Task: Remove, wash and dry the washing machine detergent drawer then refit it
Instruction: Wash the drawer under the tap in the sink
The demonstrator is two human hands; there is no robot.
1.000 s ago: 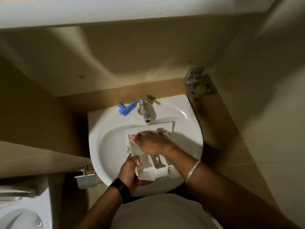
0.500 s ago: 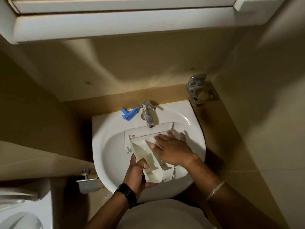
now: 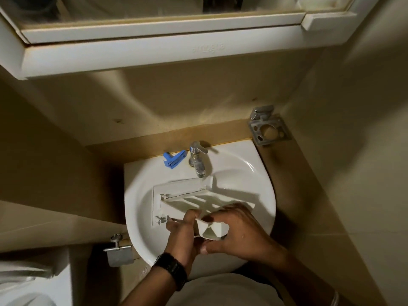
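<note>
While both hands grip it, the white ribbed detergent drawer tilts over the sink.

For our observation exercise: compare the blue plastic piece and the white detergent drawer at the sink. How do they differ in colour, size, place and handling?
The blue plastic piece is bright blue; the detergent drawer is off-white. The blue piece is far smaller than the drawer. The blue piece lies untouched on the sink rim beside the tap; the drawer is held tilted over the basin by the left hand and right hand. Both look like moulded plastic.
</note>
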